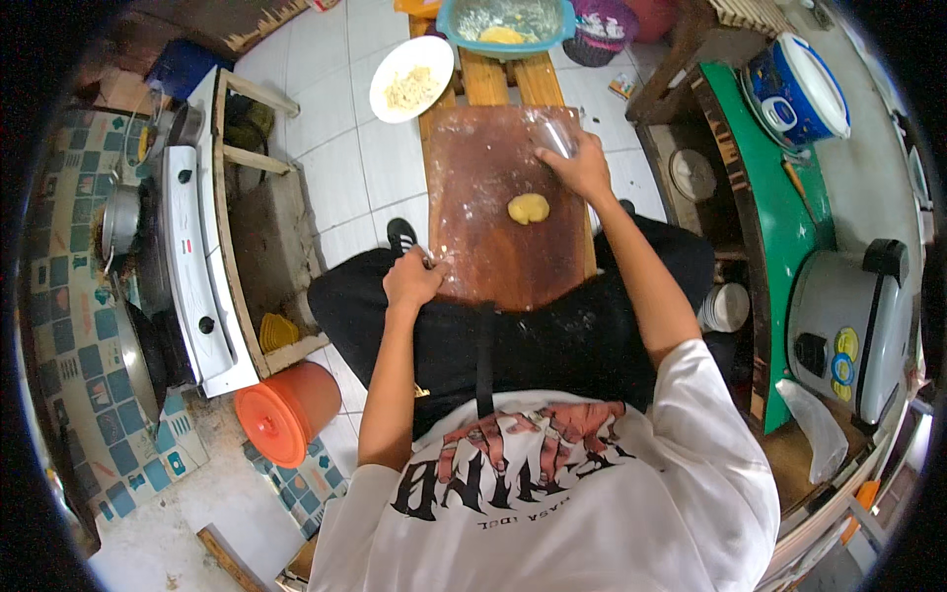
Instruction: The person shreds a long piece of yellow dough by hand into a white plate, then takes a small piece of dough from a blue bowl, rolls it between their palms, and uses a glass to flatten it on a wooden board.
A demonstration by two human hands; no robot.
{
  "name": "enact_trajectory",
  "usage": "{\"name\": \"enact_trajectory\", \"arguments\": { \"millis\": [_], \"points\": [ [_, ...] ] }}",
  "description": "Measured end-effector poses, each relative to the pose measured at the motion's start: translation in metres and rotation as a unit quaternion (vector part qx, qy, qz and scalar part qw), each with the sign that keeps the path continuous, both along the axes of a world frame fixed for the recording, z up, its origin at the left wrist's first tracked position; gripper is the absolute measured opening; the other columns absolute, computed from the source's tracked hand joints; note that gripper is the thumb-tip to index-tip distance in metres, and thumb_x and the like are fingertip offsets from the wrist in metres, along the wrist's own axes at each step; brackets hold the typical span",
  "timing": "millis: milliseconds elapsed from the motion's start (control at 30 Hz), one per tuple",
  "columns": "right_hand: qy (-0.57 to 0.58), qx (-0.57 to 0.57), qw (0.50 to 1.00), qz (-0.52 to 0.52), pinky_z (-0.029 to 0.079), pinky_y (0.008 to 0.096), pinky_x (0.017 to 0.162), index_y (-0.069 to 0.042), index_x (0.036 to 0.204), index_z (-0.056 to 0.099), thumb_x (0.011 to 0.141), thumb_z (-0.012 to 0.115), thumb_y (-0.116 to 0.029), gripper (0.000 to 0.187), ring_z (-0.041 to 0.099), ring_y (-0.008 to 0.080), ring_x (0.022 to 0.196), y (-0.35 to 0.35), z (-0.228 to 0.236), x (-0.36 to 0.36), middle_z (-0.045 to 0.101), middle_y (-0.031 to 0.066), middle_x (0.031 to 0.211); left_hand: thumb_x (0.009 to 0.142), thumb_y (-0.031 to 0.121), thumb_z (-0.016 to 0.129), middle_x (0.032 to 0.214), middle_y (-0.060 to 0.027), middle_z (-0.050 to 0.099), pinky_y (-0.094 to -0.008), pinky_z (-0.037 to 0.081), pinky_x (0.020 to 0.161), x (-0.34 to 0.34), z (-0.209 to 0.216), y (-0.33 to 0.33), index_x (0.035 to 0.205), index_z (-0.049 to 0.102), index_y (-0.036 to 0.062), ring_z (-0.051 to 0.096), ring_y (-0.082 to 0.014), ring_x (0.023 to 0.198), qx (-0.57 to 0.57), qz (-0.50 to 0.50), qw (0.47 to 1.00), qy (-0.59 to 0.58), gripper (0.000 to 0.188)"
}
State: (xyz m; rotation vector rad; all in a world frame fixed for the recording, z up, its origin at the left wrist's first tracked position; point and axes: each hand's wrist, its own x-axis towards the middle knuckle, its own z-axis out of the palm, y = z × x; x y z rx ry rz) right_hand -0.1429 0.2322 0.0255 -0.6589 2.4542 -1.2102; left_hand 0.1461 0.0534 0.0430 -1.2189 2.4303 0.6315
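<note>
A floury brown wooden board (473, 252) reaches away from my lap, its far end on a wooden bench. On it lies a small lump of yellow dough (529, 208), right of the middle. My right hand (580, 166) is closed round a clear drinking glass (558, 138) tilted at the board's far right, partly hidden by the fingers. At the near left edge of the board is my left hand (414, 279), fingers curled in. Something small and shiny shows at its fingertips, too little to name.
Beyond the board stand a blue basin (564, 22) with dough inside and a white plate (442, 56) of pale pieces. To the left are a gas stove (192, 261) and an orange lidded bucket (316, 390). A rice cooker (838, 306) stands on the green counter (764, 207) at right.
</note>
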Motion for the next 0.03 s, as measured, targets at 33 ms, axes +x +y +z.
{"name": "enact_trajectory", "arguments": {
  "millis": [33],
  "points": [
    [0.028,0.041,0.999,-0.015,0.045,0.0388,0.102,-0.015,0.14,0.049,0.075,0.076,-0.041,0.075,0.049,0.0337,0.129,0.0019,0.0113,0.0048,0.055,0.0146,0.137,0.077,0.057,0.067,0.104,-0.0227,0.068,-0.047,0.05,0.09,-0.0075,0.008,-0.0018,0.106,0.068,0.0073,0.065,-0.0386,0.101,0.016,0.016,1.0,-0.001,0.057]
  ]
}}
